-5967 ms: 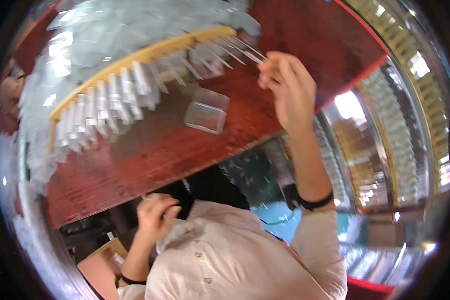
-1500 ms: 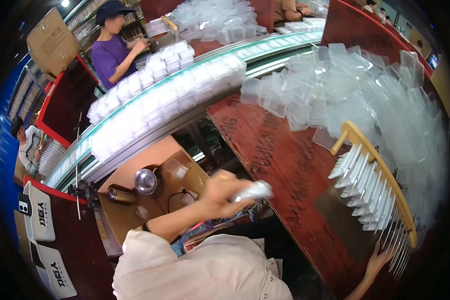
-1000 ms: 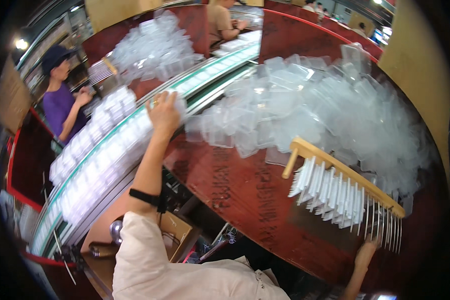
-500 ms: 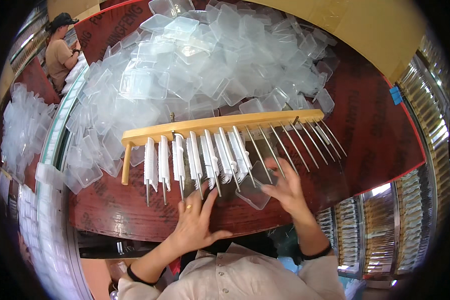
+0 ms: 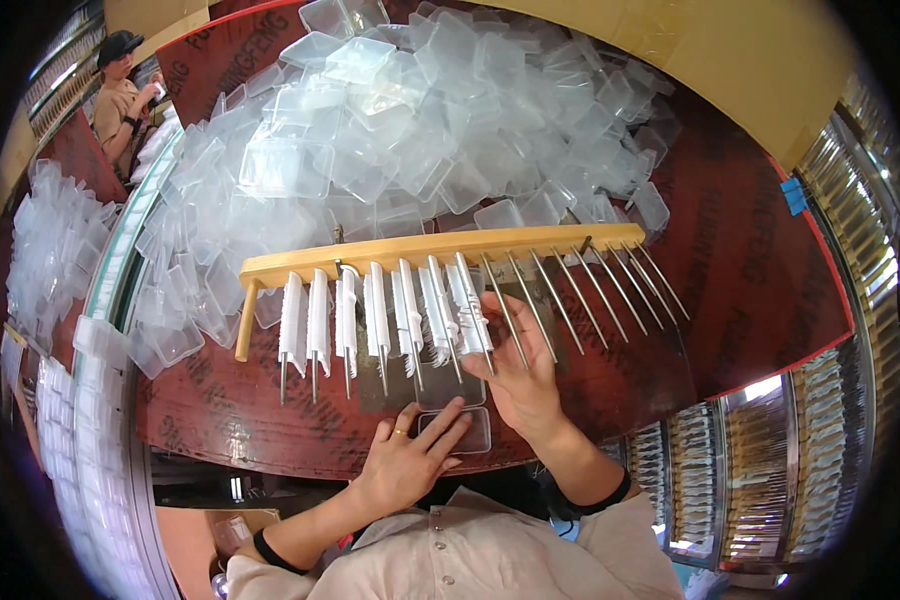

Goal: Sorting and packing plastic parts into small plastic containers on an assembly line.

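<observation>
A wooden rack (image 5: 430, 250) lies across the red table (image 5: 270, 430), its thin metal rods pointing toward the person. Seven rods on the left side carry white bundles (image 5: 347, 320); those farther right are bare. The right hand (image 5: 525, 385) is at the rightmost bundle (image 5: 468, 305), thumb near its lower end and fingers curled up among the neighbouring rods (whether they pinch it, I cannot tell). The left hand (image 5: 410, 455) is lower, its fingers slightly spread and laid over a small clear box (image 5: 478, 432) near the table's front edge. Behind the rack spreads a big heap of clear plastic boxes (image 5: 420, 130). To the left runs a conveyor (image 5: 122, 250) bearing rows of packed boxes (image 5: 95, 440), and a co-worker in a dark cap (image 5: 120, 45) stands beyond it
</observation>
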`<control>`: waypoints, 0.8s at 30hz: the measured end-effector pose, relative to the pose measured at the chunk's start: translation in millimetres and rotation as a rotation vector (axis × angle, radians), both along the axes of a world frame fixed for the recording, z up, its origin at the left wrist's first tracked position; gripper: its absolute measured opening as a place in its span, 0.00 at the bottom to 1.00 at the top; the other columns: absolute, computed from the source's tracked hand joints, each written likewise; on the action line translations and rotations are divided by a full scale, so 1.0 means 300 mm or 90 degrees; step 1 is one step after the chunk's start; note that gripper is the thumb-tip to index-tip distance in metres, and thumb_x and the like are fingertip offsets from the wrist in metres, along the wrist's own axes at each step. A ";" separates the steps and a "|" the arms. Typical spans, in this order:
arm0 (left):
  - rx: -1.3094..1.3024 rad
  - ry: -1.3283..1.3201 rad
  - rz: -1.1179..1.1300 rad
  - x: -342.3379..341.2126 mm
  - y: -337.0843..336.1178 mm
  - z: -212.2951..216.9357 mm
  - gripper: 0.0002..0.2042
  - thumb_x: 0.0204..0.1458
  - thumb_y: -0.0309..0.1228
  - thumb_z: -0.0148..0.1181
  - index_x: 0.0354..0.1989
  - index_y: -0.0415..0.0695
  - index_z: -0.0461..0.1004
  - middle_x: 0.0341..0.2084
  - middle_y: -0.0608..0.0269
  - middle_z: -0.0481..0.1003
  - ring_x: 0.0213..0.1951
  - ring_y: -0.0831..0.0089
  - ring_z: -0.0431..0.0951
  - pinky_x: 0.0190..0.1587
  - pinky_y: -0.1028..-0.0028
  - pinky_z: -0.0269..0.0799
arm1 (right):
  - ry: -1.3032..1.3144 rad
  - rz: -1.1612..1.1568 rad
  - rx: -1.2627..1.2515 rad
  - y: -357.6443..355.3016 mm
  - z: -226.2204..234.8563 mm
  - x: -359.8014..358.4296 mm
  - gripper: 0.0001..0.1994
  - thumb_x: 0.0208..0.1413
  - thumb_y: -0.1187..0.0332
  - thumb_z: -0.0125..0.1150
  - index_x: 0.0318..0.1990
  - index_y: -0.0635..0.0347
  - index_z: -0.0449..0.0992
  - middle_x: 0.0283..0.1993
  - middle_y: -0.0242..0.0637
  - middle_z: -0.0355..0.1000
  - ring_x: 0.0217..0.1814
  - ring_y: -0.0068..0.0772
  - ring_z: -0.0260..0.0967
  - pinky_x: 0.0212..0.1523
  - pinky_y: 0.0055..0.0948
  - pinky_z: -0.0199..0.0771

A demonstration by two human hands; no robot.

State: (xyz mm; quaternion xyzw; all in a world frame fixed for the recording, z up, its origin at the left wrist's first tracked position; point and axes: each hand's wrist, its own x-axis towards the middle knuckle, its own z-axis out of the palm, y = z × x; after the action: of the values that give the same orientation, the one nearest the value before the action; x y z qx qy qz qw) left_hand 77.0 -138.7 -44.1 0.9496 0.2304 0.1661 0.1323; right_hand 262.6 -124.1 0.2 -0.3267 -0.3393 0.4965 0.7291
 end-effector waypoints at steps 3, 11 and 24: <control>0.029 0.025 0.052 -0.020 -0.025 -0.024 0.26 0.48 0.36 0.67 0.58 0.49 0.72 0.67 0.65 0.62 0.55 0.51 0.65 0.53 0.56 0.62 | 0.083 0.009 -0.012 0.006 -0.006 -0.016 0.30 0.46 0.84 0.68 0.58 0.62 0.65 0.59 0.34 0.62 0.61 0.27 0.61 0.63 0.30 0.66; -0.981 -0.369 0.036 -0.071 0.039 0.140 0.40 0.44 0.30 0.75 0.68 0.42 0.62 0.55 0.60 0.72 0.56 0.70 0.70 0.60 0.69 0.64 | -0.159 0.055 0.034 0.017 0.002 0.060 0.29 0.43 0.78 0.74 0.55 0.62 0.68 0.55 0.37 0.66 0.57 0.28 0.65 0.60 0.32 0.64; -0.617 -0.643 -0.076 0.049 -0.055 0.012 0.51 0.46 0.17 0.69 0.74 0.40 0.38 0.60 0.50 0.62 0.60 0.64 0.67 0.62 0.65 0.64 | -0.309 0.117 0.096 -0.185 -0.023 0.017 0.46 0.39 0.51 0.79 0.61 0.62 0.59 0.67 0.40 0.56 0.76 0.45 0.41 0.71 0.47 0.40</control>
State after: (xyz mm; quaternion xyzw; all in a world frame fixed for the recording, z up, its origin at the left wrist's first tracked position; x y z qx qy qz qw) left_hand 91.8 -155.2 -40.4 0.6013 0.1366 0.4579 0.6403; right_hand 267.6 -179.6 -6.8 -0.3486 -0.5687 0.4412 0.6003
